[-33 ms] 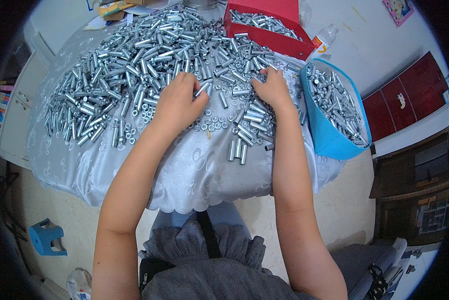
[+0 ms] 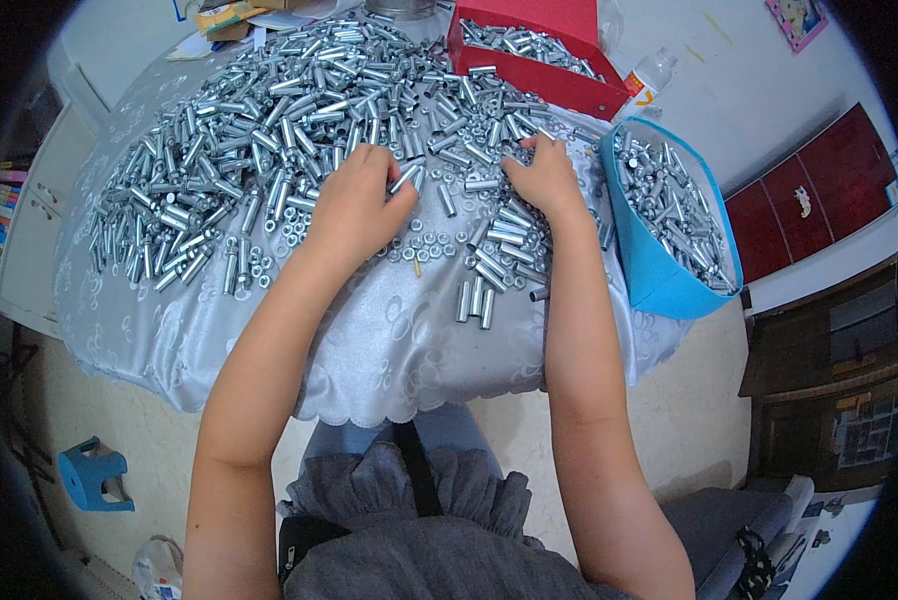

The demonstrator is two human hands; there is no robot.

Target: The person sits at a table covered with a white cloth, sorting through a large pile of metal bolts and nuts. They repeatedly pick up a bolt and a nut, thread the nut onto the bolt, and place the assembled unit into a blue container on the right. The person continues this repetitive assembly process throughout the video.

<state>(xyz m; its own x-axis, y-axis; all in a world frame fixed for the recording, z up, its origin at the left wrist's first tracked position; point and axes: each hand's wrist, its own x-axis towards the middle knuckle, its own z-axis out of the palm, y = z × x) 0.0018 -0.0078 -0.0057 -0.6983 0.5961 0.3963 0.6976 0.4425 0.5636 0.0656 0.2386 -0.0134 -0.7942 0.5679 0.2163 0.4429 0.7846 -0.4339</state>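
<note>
Steel sleeves (image 2: 299, 130) heaped across the silvery tablecloth (image 2: 369, 340) look hard, slick and roll-prone, so pinch one mid-barrel like the left hand (image 2: 354, 205) closed on a sleeve (image 2: 403, 178), while the right hand (image 2: 544, 180) lies loosely curled on the pile, gripping nothing I can see.

Silver metal sleeves (image 2: 299, 130) heaped on table; small nuts (image 2: 429, 240) scattered near front.
</note>
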